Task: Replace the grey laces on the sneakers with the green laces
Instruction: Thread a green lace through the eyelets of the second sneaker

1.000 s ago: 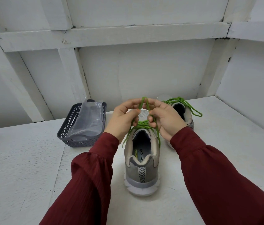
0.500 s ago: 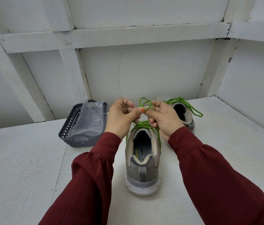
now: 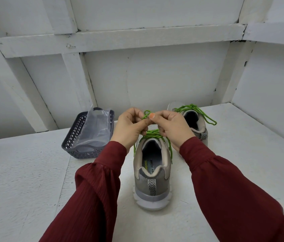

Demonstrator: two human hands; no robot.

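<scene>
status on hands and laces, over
Left hand and right hand both pinch the green lace over the near sneaker, knot unfinished. Far sneaker already green-laced, bow tied. Basket off left, nothing blocking.

Surface point(image 3: 24, 180): matt white paint, rough. Basket point(image 3: 73, 135): grey perforated plastic, holding a glossy clear plastic bag point(image 3: 98, 126). Sneaker point(image 3: 152, 182): matt grey fabric. Sleeves point(image 3: 92, 198): ribbed maroon cloth.

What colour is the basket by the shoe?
The basket is dark grey, with a lattice of holes in its walls. The head view shows it well.
</scene>
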